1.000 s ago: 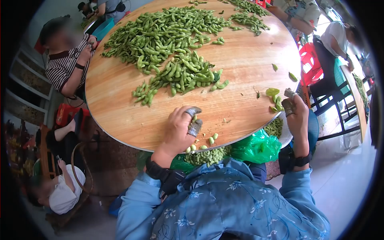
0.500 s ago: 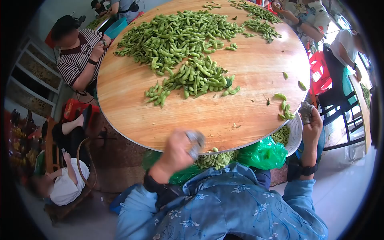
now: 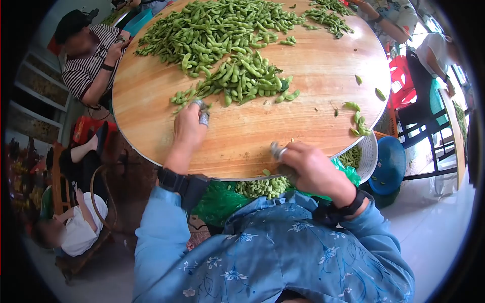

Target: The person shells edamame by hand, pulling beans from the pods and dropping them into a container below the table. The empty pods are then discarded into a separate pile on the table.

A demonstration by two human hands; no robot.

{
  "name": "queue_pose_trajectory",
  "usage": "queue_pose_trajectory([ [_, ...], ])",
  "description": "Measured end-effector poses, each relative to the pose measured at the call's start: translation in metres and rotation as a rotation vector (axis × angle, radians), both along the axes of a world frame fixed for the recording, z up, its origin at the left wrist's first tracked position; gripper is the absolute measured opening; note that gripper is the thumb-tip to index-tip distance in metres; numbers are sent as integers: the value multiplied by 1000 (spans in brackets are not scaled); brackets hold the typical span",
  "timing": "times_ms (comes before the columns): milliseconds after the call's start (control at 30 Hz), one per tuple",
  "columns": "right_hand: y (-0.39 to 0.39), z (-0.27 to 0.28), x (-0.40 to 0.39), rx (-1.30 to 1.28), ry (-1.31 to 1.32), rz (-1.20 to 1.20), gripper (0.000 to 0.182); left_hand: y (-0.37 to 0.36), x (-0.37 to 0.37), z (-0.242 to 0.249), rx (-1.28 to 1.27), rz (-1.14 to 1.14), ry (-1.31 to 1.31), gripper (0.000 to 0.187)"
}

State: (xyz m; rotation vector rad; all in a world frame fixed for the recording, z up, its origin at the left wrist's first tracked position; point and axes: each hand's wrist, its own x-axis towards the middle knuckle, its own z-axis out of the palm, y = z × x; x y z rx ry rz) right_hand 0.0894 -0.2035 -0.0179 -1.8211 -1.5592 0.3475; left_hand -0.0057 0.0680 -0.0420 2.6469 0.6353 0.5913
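Observation:
My left hand (image 3: 188, 130), with silvery wraps on its fingers, is at the near left end of a small heap of green soybean pods (image 3: 247, 76). Its fingers are bent together beside the pods, and what they hold, if anything, is hidden. My right hand (image 3: 312, 167) is over the table's near edge. Its wrapped thumb and curled fingers are apart, with no pod visible between them. Below that edge, shelled soybeans (image 3: 262, 187) lie in a green plastic bag (image 3: 214, 204), partly covered by my right hand and the table.
A larger heap of pods (image 3: 212, 28) covers the far part of the round wooden table (image 3: 166, 134). Loose pods (image 3: 359, 123) lie near its right edge. A white basket (image 3: 370, 156) and a blue basin (image 3: 388, 166) stand at right. Other people sit around.
My left hand has moved forward from the near edge to the pods. My right hand has come left from beside the white basket to the table's near edge. The view has shifted slightly.

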Motion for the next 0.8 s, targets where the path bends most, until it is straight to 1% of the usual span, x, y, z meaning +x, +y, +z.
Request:
queue_pose_trajectory([
  [33,6,0,-5,-47,21,57,15,-7,-4,1,-235,19,-15,9],
  [67,9,3,-8,-14,88,133,15,-15,-7,5,-227,17,-20,9],
  [133,14,6,-8,-16,207,120,14,-38,-17,15,-1136,-44,-289,8],
  [167,16,5,-8,-16,203,117,14,-48,-22,19,-1342,-111,-326,9],
  [200,19,2,-8,25,562,18,17,-58,-27,22,-1548,-183,-361,9],
  [233,21,1,-8,69,919,-85,21,-68,-28,28,-1587,-209,-343,10],
  [267,22,4,-7,71,916,-91,21,-76,-29,33,-1627,-233,-324,10],
  [333,23,12,-4,105,1036,-47,28,-86,-29,35,-1656,-258,-283,12],
  [433,17,19,-4,79,1111,-49,28,-100,-25,39,-1536,-236,-293,14],
  [567,15,16,-5,59,1227,-93,24,-105,-23,39,-1534,-248,-275,13],
  [600,16,15,-5,51,1235,-95,24,-107,-22,38,-1489,-255,-259,12],
  [633,18,14,-4,66,1216,-119,22,-108,-21,37,-1448,-260,-241,11],
  [667,20,12,-5,77,1201,-148,22,-109,-21,36,-1464,-244,-231,11],
  [700,20,13,-5,73,1189,-195,20,-109,-21,36,-1359,-270,-204,10],
  [733,18,14,-1,48,1160,-170,18,-110,-19,38,-1248,-303,-181,10],
  [767,17,18,-2,93,1148,-165,17,-115,-19,42,-1197,-318,-204,11],
  [800,18,21,-4,140,1134,-161,17,-117,-19,40,-1209,-316,-196,11],
])
